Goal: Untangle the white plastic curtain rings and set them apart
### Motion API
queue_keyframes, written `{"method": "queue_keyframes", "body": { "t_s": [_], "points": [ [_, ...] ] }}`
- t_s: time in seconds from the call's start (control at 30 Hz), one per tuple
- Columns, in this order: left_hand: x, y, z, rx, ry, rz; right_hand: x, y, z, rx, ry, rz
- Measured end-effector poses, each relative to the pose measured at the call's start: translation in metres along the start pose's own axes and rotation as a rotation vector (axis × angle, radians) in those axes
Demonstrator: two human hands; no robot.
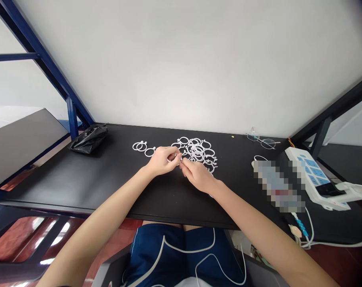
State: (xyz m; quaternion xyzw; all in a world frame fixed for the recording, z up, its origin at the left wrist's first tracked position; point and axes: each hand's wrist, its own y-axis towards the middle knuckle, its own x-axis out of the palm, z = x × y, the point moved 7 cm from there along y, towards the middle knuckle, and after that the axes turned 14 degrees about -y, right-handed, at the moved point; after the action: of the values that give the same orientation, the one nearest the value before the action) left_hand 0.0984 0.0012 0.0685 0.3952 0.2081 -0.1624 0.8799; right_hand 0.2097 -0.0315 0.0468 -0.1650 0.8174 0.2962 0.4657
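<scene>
My left hand and my right hand meet over the middle of the black table, fingertips almost touching. Both are closed in a pinch on a white plastic ring, mostly hidden by the fingers. Just behind and to the right of my hands lies a loose pile of similar white rings, each thin and round with small knobs or prongs. To the left of my left hand, a few separate rings lie flat on the table. Part of one more ring shows beneath my right wrist.
A crumpled black plastic bag lies at the table's left. On the right are eyeglasses, a blurred-out phone-like object and a white power strip with cables. A white cable crosses my lap.
</scene>
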Motion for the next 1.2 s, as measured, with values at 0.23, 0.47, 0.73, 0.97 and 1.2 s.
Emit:
{"method": "queue_keyframes", "body": {
  "t_s": [0.23,0.47,0.73,0.97,1.2],
  "points": [
    [-0.024,0.006,-0.007,-0.117,0.436,0.122,-0.004,0.001,0.014,0.084,-0.053,0.166],
    [-0.053,0.000,-0.042,-0.450,0.684,0.125,0.009,-0.001,-0.001,-0.115,-0.088,-0.032],
    [-0.048,-0.007,-0.063,-0.618,0.699,-0.039,0.017,0.000,0.005,-0.107,-0.080,-0.120],
    [-0.045,-0.012,-0.074,-0.625,0.703,-0.103,0.014,0.003,0.003,-0.133,-0.051,-0.077],
    [-0.045,-0.012,-0.072,-0.668,0.735,-0.111,0.010,0.003,0.000,-0.167,-0.047,-0.073]
  ]
}}
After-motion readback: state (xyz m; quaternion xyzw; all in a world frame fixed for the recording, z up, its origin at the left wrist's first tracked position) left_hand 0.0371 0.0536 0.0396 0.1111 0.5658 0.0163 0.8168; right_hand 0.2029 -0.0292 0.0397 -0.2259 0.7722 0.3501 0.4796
